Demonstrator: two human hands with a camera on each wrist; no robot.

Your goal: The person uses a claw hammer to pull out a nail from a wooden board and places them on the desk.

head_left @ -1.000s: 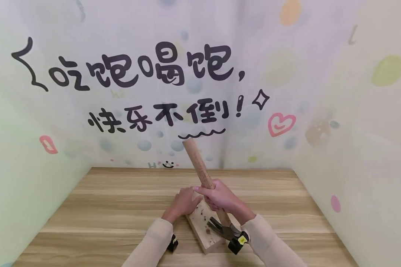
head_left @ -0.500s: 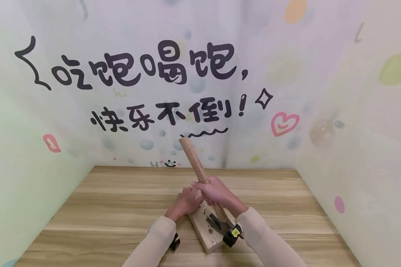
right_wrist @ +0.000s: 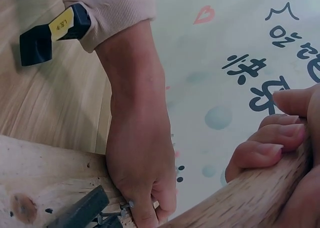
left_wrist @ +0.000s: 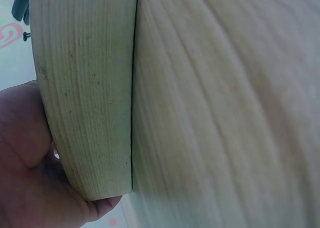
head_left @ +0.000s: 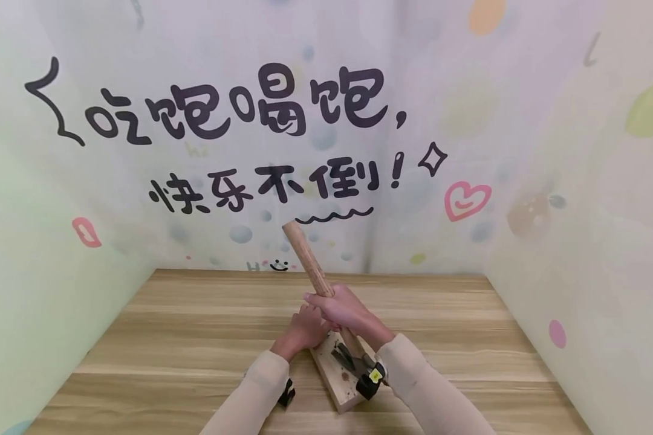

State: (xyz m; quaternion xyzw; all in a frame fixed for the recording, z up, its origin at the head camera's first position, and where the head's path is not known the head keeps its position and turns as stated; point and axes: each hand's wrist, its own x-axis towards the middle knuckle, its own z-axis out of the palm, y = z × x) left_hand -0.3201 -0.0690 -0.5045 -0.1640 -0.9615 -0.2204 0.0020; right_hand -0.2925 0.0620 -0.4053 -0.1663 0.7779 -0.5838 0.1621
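Observation:
My right hand (head_left: 344, 308) grips the wooden handle of a claw hammer (head_left: 305, 251), which slants up and to the left. Low over a thick wooden board (head_left: 337, 380), the hammer's dark claw (right_wrist: 82, 208) points towards the far end. The wrist camera covers part of the hammer head. My left hand (head_left: 305, 329) holds the board's far end, thumb on top and fingers curled round the end. Near that thumb, a nail (right_wrist: 131, 204) stands out of the board, close to the claw tips. The left wrist view shows another side of this nail (left_wrist: 27, 36) above the board's edge.
The board rests on a wood-grain table (head_left: 207, 338). A pale wall (head_left: 239, 241) with printed writing and doodles rises behind it, and side walls (head_left: 566, 290) flank the table. Black cameras (head_left: 286, 393) sit on both wrists.
My right hand has moved the hammer left and slightly away from me, its claw shifting along the board towards my left hand. My left hand keeps its hold on the board.

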